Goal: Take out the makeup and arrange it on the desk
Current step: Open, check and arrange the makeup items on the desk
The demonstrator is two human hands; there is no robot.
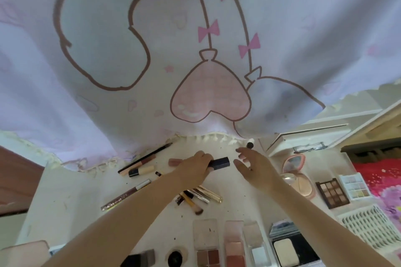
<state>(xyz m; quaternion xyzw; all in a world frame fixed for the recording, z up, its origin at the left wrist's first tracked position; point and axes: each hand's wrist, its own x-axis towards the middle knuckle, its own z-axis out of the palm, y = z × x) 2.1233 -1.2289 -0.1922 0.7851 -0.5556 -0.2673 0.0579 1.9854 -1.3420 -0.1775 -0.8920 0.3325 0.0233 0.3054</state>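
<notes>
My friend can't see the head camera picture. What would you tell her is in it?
A person's left hand grips a dark blue tube above a white desk, while the open right hand reaches toward it. Pencils, brushes and eyeshadow palettes lie around, under a hanging cartoon curtain.

A big pale curtain (pixel 152 50) fills the top of the view, printed with brown cartoon outlines, pink bows and a pink heart-shaped balloon (pixel 209 95). Its tasselled hem (pixel 208 137) drapes right down onto the far edge of the white tabletop (pixel 71 191), which is speckled with small dark crumbs. Off to the left sits a dark reddish-brown surface (pixel 17 180). Over on the right, a white drawer front with a bow-shaped metal handle (pixel 308 147), and beyond it a red cloth with a pink floral print (pixel 382 180).
</notes>
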